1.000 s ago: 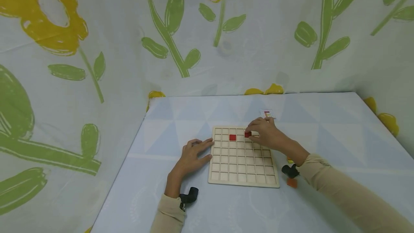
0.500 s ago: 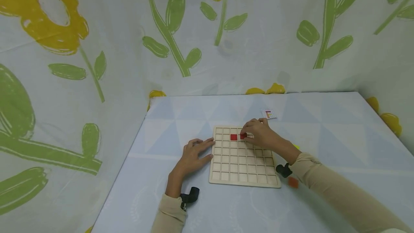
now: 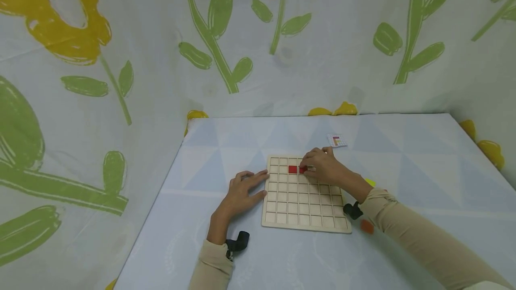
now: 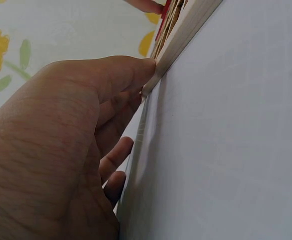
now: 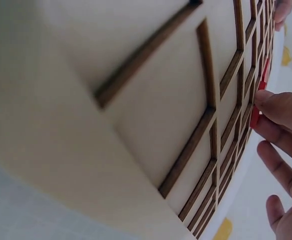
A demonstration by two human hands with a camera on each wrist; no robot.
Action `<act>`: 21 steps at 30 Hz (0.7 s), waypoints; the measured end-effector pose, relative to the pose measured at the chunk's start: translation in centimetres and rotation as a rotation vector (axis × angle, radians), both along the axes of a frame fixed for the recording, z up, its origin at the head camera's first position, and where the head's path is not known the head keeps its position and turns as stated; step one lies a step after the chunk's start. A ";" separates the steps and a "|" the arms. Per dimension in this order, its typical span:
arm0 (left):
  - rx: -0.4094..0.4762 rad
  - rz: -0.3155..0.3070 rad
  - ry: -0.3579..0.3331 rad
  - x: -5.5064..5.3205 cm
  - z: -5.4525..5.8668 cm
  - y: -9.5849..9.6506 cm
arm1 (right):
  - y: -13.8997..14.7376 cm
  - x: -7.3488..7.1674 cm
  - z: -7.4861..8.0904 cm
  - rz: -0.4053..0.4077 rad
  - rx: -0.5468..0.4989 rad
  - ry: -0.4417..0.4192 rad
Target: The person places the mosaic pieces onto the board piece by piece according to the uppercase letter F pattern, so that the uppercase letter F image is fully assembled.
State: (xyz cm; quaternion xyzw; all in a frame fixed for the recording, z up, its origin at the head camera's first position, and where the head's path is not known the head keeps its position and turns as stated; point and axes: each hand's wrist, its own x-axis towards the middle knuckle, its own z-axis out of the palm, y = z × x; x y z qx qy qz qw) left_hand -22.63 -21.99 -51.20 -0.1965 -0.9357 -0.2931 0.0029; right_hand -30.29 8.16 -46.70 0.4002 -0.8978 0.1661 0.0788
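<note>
A square wooden grid board [image 3: 300, 209] lies flat on the table. One red tile [image 3: 292, 169] sits in a cell of its second row from the far edge. Just right of it, my right hand [image 3: 325, 167] pinches a second red tile [image 5: 255, 118] between thumb and finger, down at the grid. That hand partly covers the tile and the board's far right corner in the head view. My left hand [image 3: 242, 194] rests along the board's left side, fingers spread, with the thumb [image 4: 130, 72] touching the wooden edge.
Beyond the board lies a small printed card [image 3: 337, 140] with a coloured grid pattern. An orange tile [image 3: 367, 226] and something yellow [image 3: 370, 183] lie right of the board, near the right forearm. Patterned cloth [image 3: 282, 79] hangs behind the table.
My right hand has shifted left with its red tile, into the cell beside the other red tile. The left hand stays at the board's edge.
</note>
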 end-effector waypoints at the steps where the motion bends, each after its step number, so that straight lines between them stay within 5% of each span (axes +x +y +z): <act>1: 0.000 -0.001 0.001 0.0 0.0 0.0 | 0.0 0.0 0.0 0.003 0.000 -0.004; 21: -0.002 -0.004 -0.004 -0.1 0.5 0.1 | -0.1 -0.1 0.0 -0.011 0.032 0.025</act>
